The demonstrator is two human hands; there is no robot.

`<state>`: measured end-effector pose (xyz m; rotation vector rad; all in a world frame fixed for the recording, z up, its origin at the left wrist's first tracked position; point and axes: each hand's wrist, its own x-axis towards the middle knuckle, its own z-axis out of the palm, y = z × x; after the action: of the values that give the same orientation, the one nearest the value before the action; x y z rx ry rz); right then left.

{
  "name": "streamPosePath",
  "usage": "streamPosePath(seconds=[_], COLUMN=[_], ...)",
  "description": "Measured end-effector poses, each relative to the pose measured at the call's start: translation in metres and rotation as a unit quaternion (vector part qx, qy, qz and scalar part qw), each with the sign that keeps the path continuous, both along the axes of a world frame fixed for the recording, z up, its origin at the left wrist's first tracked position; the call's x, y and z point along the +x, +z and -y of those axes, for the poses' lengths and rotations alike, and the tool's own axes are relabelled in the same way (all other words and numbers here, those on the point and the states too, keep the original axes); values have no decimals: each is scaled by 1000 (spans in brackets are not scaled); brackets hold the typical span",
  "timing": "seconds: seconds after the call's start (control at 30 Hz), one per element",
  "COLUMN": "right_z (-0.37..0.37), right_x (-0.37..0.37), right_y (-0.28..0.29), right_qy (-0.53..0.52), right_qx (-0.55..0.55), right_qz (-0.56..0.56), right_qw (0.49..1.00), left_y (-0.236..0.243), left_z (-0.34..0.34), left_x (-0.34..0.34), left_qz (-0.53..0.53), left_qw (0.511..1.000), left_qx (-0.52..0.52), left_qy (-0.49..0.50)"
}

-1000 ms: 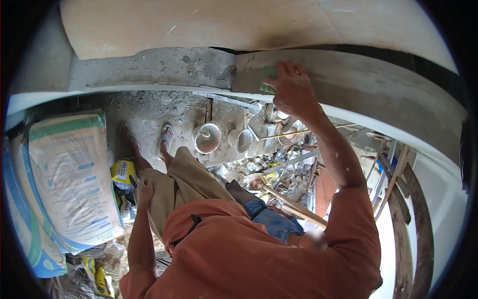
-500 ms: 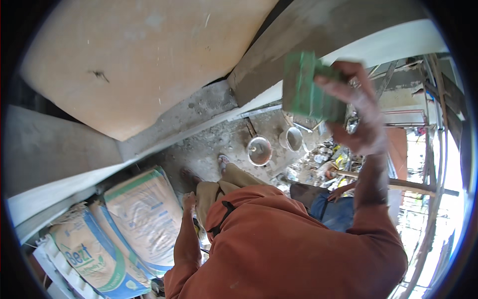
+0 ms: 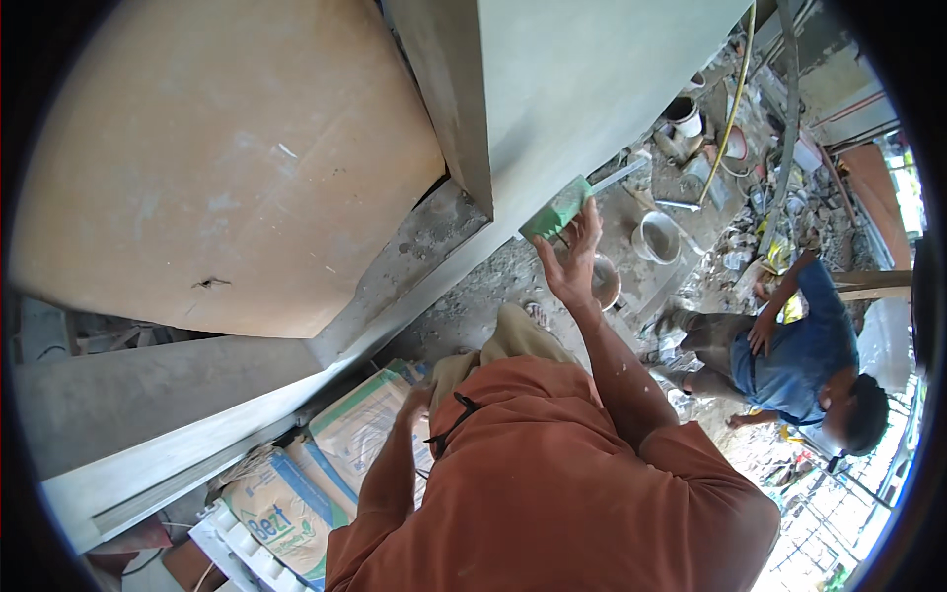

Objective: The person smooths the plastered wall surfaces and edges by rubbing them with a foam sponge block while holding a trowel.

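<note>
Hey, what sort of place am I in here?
Probably a building or renovation site: there are big tan-and-blue sacks, a bucket on the rough grey floor, and rubble strewn around.

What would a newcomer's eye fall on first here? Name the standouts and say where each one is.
First comes the bright green block held in the person's right hand, just above the middle of the view, and the rust-orange shirt filling the lower middle. Next is the big tan panel spread over the upper left. A co-worker in blue stands at the right, near scattered rubble.
</note>
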<state>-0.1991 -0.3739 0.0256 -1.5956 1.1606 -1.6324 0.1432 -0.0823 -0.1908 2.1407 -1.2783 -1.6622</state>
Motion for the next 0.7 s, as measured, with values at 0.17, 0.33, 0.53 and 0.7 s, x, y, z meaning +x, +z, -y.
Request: streamPosePath(seconds=[0.17, 0.33, 0.53, 0.7], right_z=[27, 51, 63, 65], right_x=[11, 7, 22, 34], right_y=[-4, -26, -37, -42], right_qy=[-2, -18, -8, -50], right_qx=[-71, -91, -86, -92], right_qz=[-101, -109, -123, -113], right_qw=[992, 990, 989, 988], left_y=[-10, 27, 31, 14], left_z=[-9, 10, -4, -33], left_x=[-39, -68, -41, 8], left_qz=[151, 99, 95, 78], left_qw=[956, 991, 995, 997], left_qx=[-236, -35, 32, -7], left_qy=[-90, 83, 14, -20])
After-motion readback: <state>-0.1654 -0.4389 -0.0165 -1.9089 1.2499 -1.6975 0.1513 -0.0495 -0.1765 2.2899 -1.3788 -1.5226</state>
